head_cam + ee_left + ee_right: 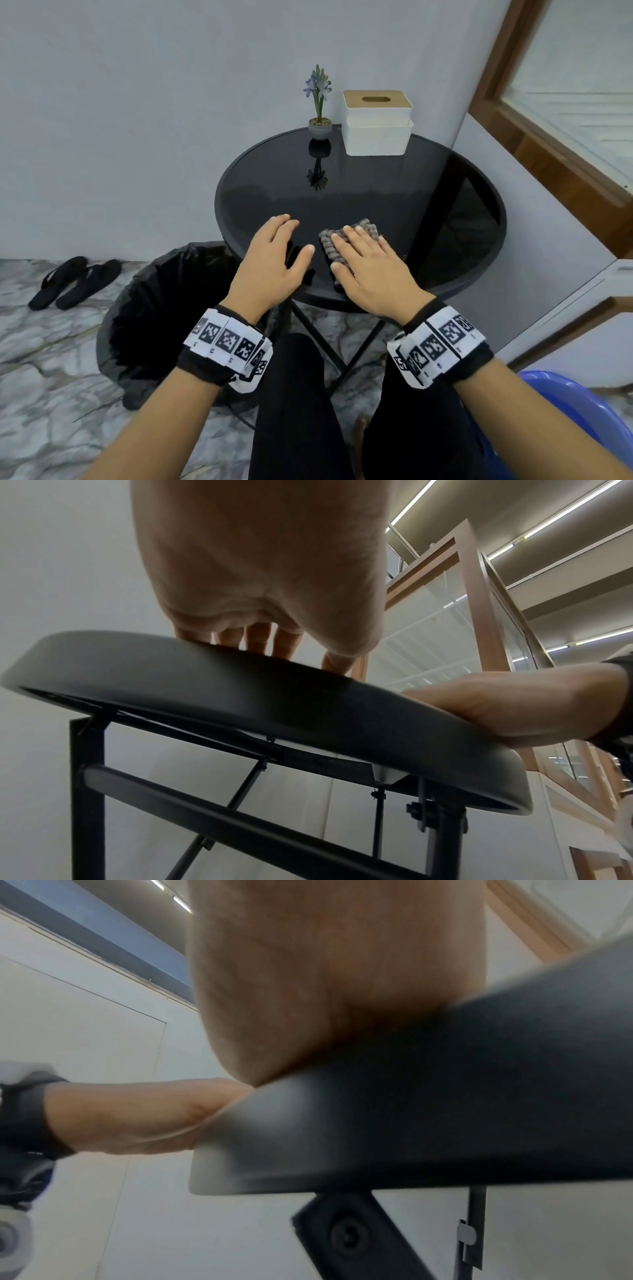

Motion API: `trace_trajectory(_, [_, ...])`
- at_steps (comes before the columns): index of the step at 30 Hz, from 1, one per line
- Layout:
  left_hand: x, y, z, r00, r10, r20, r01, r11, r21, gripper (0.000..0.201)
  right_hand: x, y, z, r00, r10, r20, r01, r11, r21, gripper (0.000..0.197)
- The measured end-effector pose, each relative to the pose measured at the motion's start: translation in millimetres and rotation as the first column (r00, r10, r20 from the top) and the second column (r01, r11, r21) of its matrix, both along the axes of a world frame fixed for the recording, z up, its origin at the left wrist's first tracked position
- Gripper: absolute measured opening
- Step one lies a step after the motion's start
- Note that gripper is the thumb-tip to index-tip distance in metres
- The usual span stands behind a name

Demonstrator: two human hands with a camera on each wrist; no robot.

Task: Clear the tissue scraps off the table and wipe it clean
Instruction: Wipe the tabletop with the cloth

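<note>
A round black glass table (359, 192) stands in front of me. My right hand (368, 263) lies flat with straight fingers on a grey ribbed cloth (368, 229) near the table's front edge. My left hand (274, 255) rests open beside it, fingers straight on the glass. No tissue scraps show on the tabletop. In the left wrist view the left fingers (260, 641) touch the top over the table rim (308, 710), with the right hand (514, 704) beyond. The right wrist view is blurred; the palm (325, 988) sits on the rim (445, 1110), cloth hidden.
A small potted flower (319, 102) and a white tissue box (376, 125) stand at the table's back. A bin lined with a black bag (178, 308) sits on the floor left of the table. Black sandals (73, 282) lie far left. A blue stool (568, 411) is at the right.
</note>
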State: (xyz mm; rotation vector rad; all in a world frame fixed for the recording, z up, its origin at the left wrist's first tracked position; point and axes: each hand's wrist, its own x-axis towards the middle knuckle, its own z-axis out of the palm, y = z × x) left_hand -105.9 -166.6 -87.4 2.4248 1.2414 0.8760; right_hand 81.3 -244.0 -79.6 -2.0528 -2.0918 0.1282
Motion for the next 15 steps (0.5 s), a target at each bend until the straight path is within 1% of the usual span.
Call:
trace_trajectory(3, [10.0,-4.7,-2.4,1.000,-0.026,0.000,0.026,0.999,0.038,0.054,7.8,-19.2,-0.9,1.000,0.013,0.012,-0.013,1.000,0.006,0.060])
trace_trajectory(8, [22.5,-12.4,-4.9,0.999,-0.044,-0.027,0.045,0.997,0.061,0.055,30.2,-33.5,0.5,0.999,-0.022,0.023,0.022,1.000,-0.022,0.066])
trace_trajectory(13, [30.8,-13.4,-4.0,0.998,-0.048,-0.045,0.049,0.998,0.033,0.055,38.7,-14.8,0.5,0.985,-0.168,0.036,0.169,0.986,-0.013,0.061])
trace_trajectory(15, [34.3,-12.2,-4.7,0.998,-0.051,-0.046,0.052,0.998,0.036,0.055,31.1,-1.8,0.6,0.982,-0.187,0.037,0.188,0.982,-0.007,0.062])
